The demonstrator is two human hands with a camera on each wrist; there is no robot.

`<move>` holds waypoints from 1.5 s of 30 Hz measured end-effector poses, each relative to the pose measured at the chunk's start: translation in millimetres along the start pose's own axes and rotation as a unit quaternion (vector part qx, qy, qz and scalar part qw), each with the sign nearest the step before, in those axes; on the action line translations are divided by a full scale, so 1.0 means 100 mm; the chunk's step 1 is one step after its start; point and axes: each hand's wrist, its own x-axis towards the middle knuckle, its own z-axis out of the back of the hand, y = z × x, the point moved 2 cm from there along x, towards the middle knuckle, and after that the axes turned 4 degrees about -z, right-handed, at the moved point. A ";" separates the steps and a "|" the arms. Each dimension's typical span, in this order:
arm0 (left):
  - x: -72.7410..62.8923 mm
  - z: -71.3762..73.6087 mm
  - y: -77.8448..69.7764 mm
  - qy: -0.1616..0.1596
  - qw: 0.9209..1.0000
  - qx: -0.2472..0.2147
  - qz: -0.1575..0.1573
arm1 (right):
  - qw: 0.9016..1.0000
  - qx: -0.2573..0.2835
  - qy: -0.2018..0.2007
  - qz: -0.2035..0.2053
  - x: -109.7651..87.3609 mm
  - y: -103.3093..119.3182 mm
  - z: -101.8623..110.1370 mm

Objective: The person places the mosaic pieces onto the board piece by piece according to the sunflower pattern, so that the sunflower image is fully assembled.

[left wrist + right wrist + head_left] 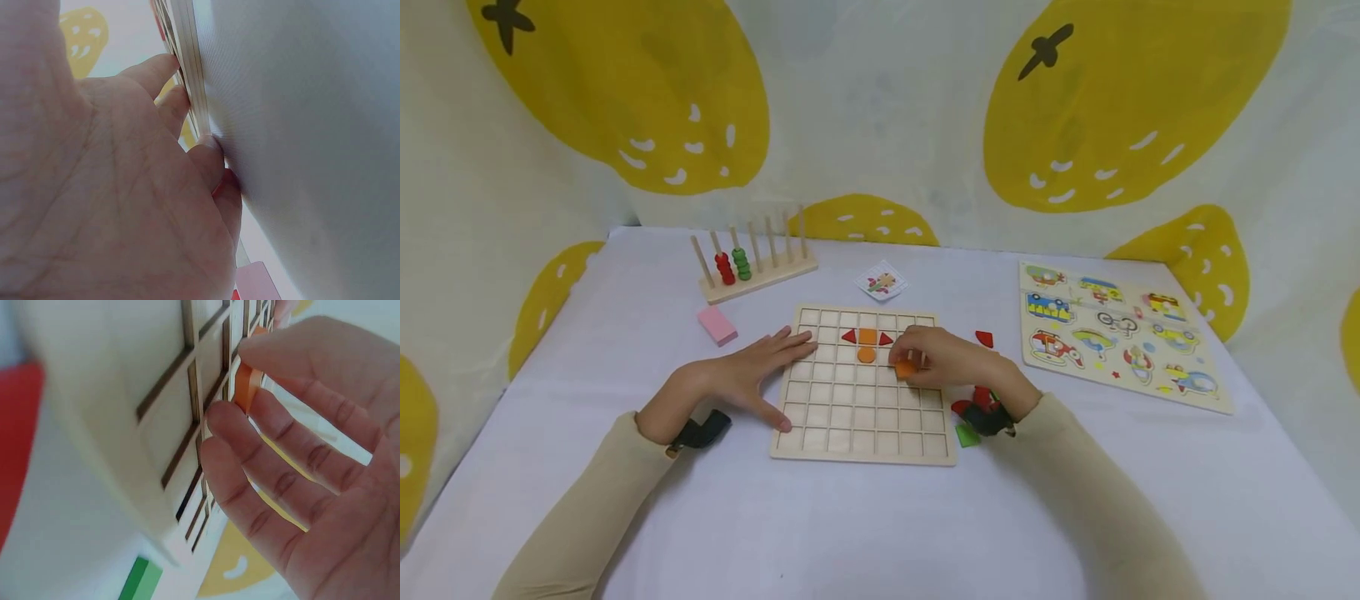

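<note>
A wooden grid board lies on the white table. My left hand rests on its left edge, fingers and thumb spread; the left wrist view has fingertips against the board's side. Above the right part of the grid, my right hand pinches an orange piece between thumb and forefinger, its exact shape partly hidden. Set in the grid are an orange square, a red triangle on its left, another red triangle on its right, and an orange circle below it.
Beyond the board lie a small picture card and a peg abacus with red and green beads. A pink block sits at left. Red pieces and a green piece lie right of the board, before a vehicle puzzle.
</note>
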 end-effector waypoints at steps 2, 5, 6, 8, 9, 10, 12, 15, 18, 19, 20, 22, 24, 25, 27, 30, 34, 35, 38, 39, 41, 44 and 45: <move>0.00 0.00 0.01 -0.001 1.000 0.001 -0.001 | 1.000 -0.004 -0.009 0.005 0.05 0.01 0.00; 0.01 0.00 0.01 -0.001 1.000 0.000 -0.002 | 0.999 -0.018 -0.026 0.015 0.11 0.02 -0.01; 0.01 -0.01 0.01 -0.001 1.000 -0.001 -0.002 | 0.999 -0.021 -0.031 0.012 0.12 0.02 -0.01; 0.01 -0.01 0.00 -0.001 1.000 -0.003 -0.003 | 0.999 -0.027 -0.038 0.005 0.14 0.01 -0.01; 0.01 0.00 0.00 -0.001 1.000 -0.004 -0.004 | 0.999 -0.029 -0.040 -0.002 0.15 0.01 -0.01; 0.01 0.00 0.00 0.000 1.000 -0.003 -0.003 | 0.999 -0.028 -0.041 -0.010 0.15 0.01 -0.01; 0.01 0.00 -0.01 0.000 1.000 -0.004 -0.001 | 0.998 -0.027 -0.044 -0.024 0.16 0.01 -0.01; 0.00 0.01 -0.02 -0.001 1.000 -0.003 -0.004 | 0.998 -0.021 -0.042 -0.038 0.17 0.00 -0.01; 0.00 0.02 -0.03 -0.002 1.000 -0.003 -0.008 | 0.998 -0.013 -0.042 -0.041 0.17 0.00 -0.01; 0.00 0.02 -0.03 -0.002 1.000 -0.001 -0.009 | 0.998 -0.011 -0.043 -0.042 0.17 0.00 -0.02; 0.00 0.03 -0.03 -0.003 1.000 -0.002 -0.009 | 0.998 -0.011 -0.046 -0.042 0.17 0.00 -0.02; -0.01 0.03 -0.03 -0.002 1.000 -0.004 -0.007 | 0.998 -0.014 -0.053 -0.043 0.19 0.01 -0.03; -0.01 0.03 -0.03 -0.001 1.000 -0.004 -0.004 | 0.997 -0.017 -0.060 -0.048 0.21 0.02 -0.04; -0.01 0.02 -0.03 -0.001 1.000 -0.005 -0.004 | 0.997 -0.018 -0.062 -0.052 0.22 0.03 -0.04; -0.01 0.02 -0.03 0.000 1.000 -0.006 -0.004 | 0.996 -0.022 -0.062 -0.065 0.23 0.06 -0.06; -0.01 0.01 -0.03 0.001 1.000 -0.005 -0.004 | 0.994 -0.033 -0.062 -0.084 0.25 0.08 -0.07; 0.00 0.01 -0.02 0.002 1.000 -0.002 -0.005 | 0.993 -0.040 -0.063 -0.093 0.24 0.09 -0.08; 0.00 0.01 -0.02 0.002 1.000 -0.002 -0.005 | 0.993 -0.037 -0.062 -0.092 0.24 0.10 -0.08; 0.00 0.01 -0.02 0.002 1.000 -0.003 -0.003 | 0.995 -0.028 -0.058 -0.079 0.20 0.11 -0.06; 0.00 0.01 -0.03 0.003 1.000 -0.004 -0.003 | 0.995 -0.026 -0.058 -0.073 0.19 0.11 -0.05; 0.00 0.01 -0.03 0.003 1.000 -0.004 -0.001 | 0.996 -0.020 -0.059 -0.063 0.16 0.12 -0.03; 0.00 0.01 -0.02 0.003 1.000 -0.002 0.002 | 0.996 -0.013 -0.068 -0.058 0.10 0.09 0.01; -0.01 0.01 -0.03 0.002 1.000 -0.003 0.001 | 0.996 -0.010 -0.071 -0.061 0.08 0.07 0.02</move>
